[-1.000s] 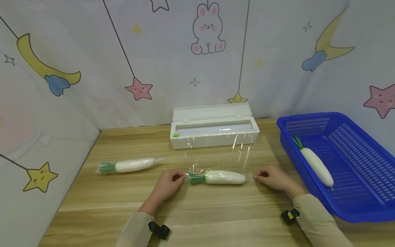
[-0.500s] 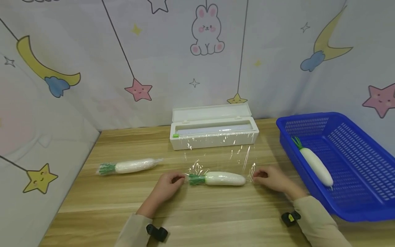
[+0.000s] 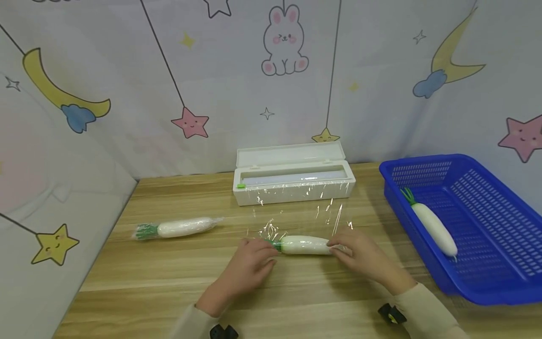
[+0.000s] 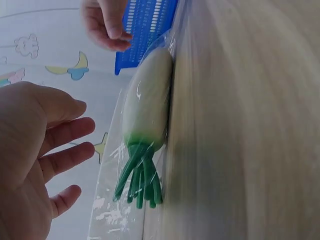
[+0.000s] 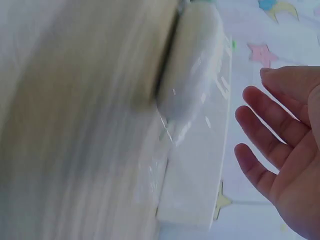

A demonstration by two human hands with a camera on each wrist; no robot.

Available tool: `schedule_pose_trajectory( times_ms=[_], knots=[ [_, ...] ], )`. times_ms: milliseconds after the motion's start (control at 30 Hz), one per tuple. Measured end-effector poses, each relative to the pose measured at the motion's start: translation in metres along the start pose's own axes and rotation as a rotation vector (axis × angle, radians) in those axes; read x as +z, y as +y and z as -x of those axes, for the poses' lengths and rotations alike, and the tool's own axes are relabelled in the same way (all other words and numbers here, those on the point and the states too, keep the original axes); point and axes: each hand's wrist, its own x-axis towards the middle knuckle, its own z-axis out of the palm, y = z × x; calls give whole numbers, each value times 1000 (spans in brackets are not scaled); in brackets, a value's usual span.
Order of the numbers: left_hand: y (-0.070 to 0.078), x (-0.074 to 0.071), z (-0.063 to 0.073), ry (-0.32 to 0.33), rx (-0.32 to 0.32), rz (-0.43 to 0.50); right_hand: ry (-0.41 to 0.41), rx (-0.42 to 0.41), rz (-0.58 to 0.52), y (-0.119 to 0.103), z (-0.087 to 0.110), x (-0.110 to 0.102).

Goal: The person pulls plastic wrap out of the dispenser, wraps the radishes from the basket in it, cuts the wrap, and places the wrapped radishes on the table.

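Observation:
A white radish (image 3: 305, 245) with green leaf stalks lies on the table with clear plastic wrap (image 4: 112, 215) over it. My left hand (image 3: 250, 266) hovers at the leaf end, its fingers loosely bent and spread apart in the left wrist view. At the tip end is my right hand (image 3: 366, 256), overlapping the radish in the head view. The right wrist view shows that hand's fingers relaxed, with nothing between them. Behind the radish stands a white cling film box (image 3: 296, 193), lid up, the film stretching from its front towards the radish.
To the left lies another radish (image 3: 184, 227), wrapped in film. A blue plastic basket (image 3: 459, 285) stands on the right, holding an unwrapped radish (image 3: 436, 230). A cloth printed with stars, moons and a rabbit hangs behind the wooden table (image 3: 169, 287).
Both hands let go of the film's near corners and move inward, the left over the leaf end, the right to the tip. The radish and box stay in place.

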Motion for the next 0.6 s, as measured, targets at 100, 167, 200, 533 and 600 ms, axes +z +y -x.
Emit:
schedule_pose_trajectory(
  times_ms=[100,167,200,533,600],
  knots=[
    [10,5,-2,-75,29,-59,-35,-78,41,-7,-1,10],
    [14,8,-2,-98,23,-83,-71,-75,64,-10,-2,14],
    [15,10,-1,-98,16,-92,-87,-68,73,-11,-2,15],
    [10,22,-2,-41,-114,-128,-118,-32,110,-5,-6,21],
    [9,21,-4,-76,-153,-127,-114,-32,117,-2,-8,22]
  ],
)
